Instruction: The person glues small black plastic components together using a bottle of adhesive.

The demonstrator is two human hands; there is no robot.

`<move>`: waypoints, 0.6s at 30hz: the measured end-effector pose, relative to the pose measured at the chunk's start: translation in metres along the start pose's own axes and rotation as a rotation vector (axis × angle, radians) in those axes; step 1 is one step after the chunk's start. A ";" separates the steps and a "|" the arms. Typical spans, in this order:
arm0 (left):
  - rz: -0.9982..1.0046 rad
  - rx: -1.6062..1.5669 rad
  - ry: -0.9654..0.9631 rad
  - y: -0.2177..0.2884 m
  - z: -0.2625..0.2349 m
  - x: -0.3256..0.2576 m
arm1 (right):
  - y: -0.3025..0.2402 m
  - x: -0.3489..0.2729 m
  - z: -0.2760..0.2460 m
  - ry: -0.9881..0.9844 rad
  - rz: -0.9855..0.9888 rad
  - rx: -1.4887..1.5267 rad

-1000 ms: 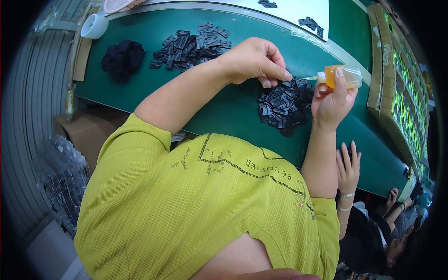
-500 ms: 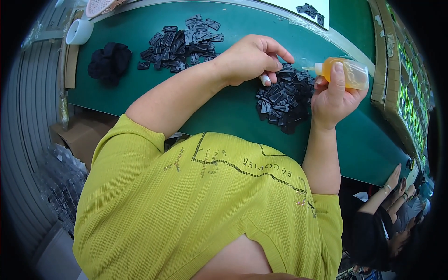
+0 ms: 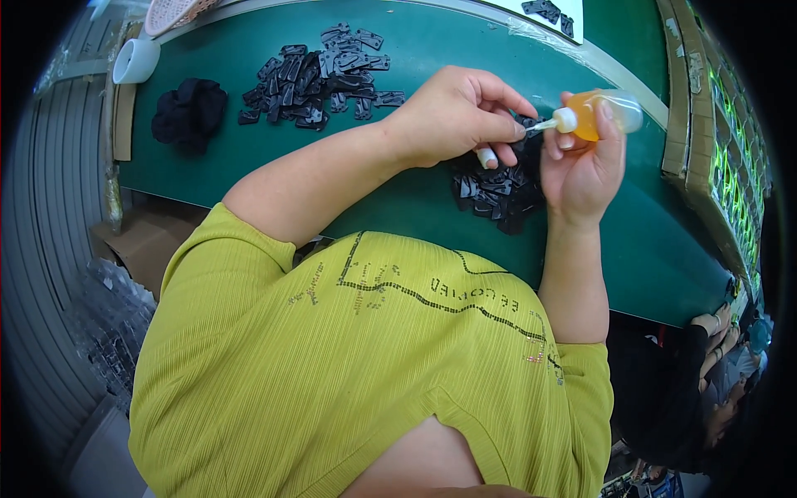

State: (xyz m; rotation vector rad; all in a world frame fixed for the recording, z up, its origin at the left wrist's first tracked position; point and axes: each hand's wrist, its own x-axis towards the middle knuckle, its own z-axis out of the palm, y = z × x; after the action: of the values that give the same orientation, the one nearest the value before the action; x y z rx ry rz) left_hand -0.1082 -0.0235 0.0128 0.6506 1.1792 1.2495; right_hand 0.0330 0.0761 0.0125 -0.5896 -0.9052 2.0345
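Bottle (image 3: 591, 110), showing orange inside, is leaning sideways at two o'clock, the right hand (image 3: 583, 176) gripping it with its nozzle (image 3: 544, 125) pointing toward nine o'clock. The left hand (image 3: 461, 114) is pinching narrowly beside the nozzle; whether it is gripping anything, I cannot tell. Black pieces (image 3: 491, 197) are lying on the green table (image 3: 407, 203), on that hand's five o'clock side. Good control is probably calling for steady wrists and light squeezing.

A translucent squeeze bottle (image 3: 591, 116), partly filled with orange liquid, is tipped sideways in the right hand (image 3: 583, 176), its pale nozzle (image 3: 565, 121) pointing left, near the thumb of the left hand (image 3: 459, 120). Small, flat black pieces (image 3: 496, 192) lie heaped on the green surface (image 3: 398, 195).
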 end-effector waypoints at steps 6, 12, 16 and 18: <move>0.015 0.073 0.071 -0.001 -0.008 0.000 | -0.001 0.005 -0.006 0.037 -0.361 -0.321; -0.003 0.085 0.079 -0.001 -0.009 0.002 | 0.003 -0.001 -0.003 -0.017 -0.484 -0.530; -0.010 0.093 0.076 -0.001 -0.010 0.002 | 0.004 -0.002 -0.002 -0.013 -0.507 -0.560; -0.015 0.082 0.074 -0.001 -0.010 0.002 | 0.004 -0.002 -0.002 -0.011 -0.513 -0.564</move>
State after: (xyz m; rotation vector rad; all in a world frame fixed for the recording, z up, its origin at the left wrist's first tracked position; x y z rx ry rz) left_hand -0.1173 -0.0236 0.0081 0.6592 1.2997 1.2262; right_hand 0.0338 0.0743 0.0083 -0.5648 -1.4810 1.3211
